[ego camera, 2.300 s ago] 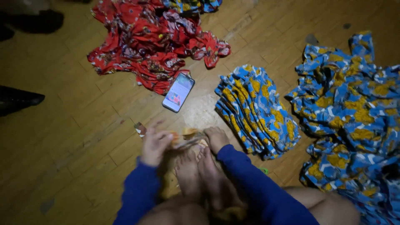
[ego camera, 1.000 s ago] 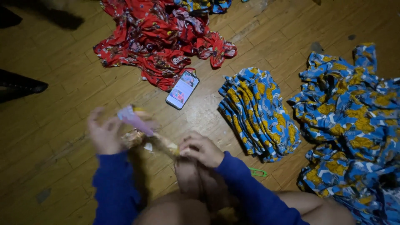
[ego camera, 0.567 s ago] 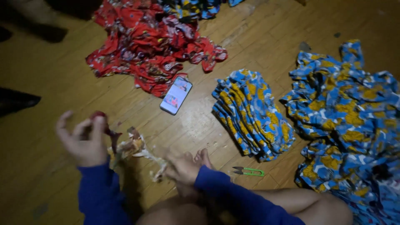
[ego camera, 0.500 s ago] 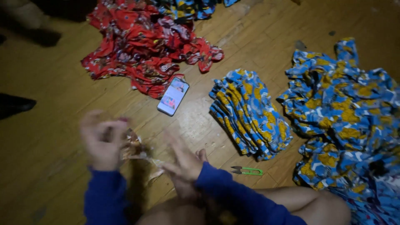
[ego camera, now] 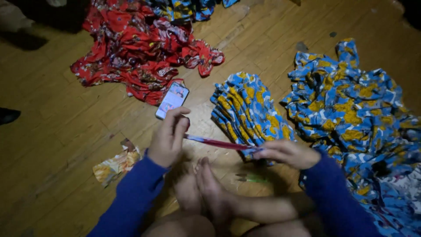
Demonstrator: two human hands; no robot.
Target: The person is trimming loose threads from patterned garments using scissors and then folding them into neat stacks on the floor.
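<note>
Wooden floorboards (ego camera: 57, 145) spread out under me, dim and yellowish, and I sit on them with my bare feet (ego camera: 206, 193) drawn in between my blue sleeves. My left hand (ego camera: 169, 138) has its fingers closed on one end of a narrow red fabric strip (ego camera: 217, 143), and my right hand (ego camera: 287, 153) pinches the other end, so the strip runs taut between them just above my toes. Both hands are clamped on it, well apart from each other. Just beyond my left hand a phone (ego camera: 172, 100) lies face up with its screen lit, touching the edge of a crumpled red patterned cloth (ego camera: 140, 52). Behind the strip sits a folded stack of blue and yellow patterned fabric (ego camera: 247, 109), and to its right a larger loose heap of the same print (ego camera: 359, 114). Near my left elbow lies a small crumpled scrap of pale printed cloth (ego camera: 116, 163). Something small and green (ego camera: 254, 178) rests on the floor by my feet, too blurred to name
</note>
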